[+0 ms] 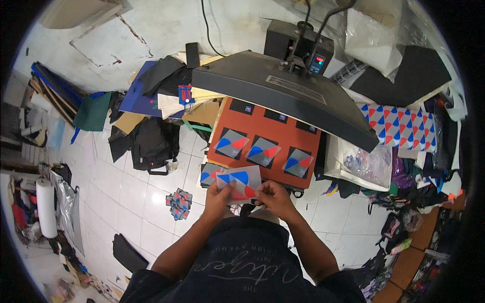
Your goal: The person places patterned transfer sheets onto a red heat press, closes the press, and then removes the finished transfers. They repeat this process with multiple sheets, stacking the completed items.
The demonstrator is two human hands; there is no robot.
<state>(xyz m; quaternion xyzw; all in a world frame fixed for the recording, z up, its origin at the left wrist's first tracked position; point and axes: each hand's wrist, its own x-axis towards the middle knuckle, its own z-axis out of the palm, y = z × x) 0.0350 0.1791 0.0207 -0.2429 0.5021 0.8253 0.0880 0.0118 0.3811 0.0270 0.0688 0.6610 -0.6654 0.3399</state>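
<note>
White floor tiles [126, 192] lie strewn with fabric scraps around us. Ahead, our heat press [283, 96] stands open over its orange bed [268, 146], where three patches lie. Near our chest, our left hand [218, 194] and right hand [275, 197] pinch a transfer sheet [240, 183]. We judge hasty peeling could tear it.

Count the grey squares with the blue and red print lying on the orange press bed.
3, in a row along the near edge: left, middle, right. More may be hidden under the raised plate.
</note>
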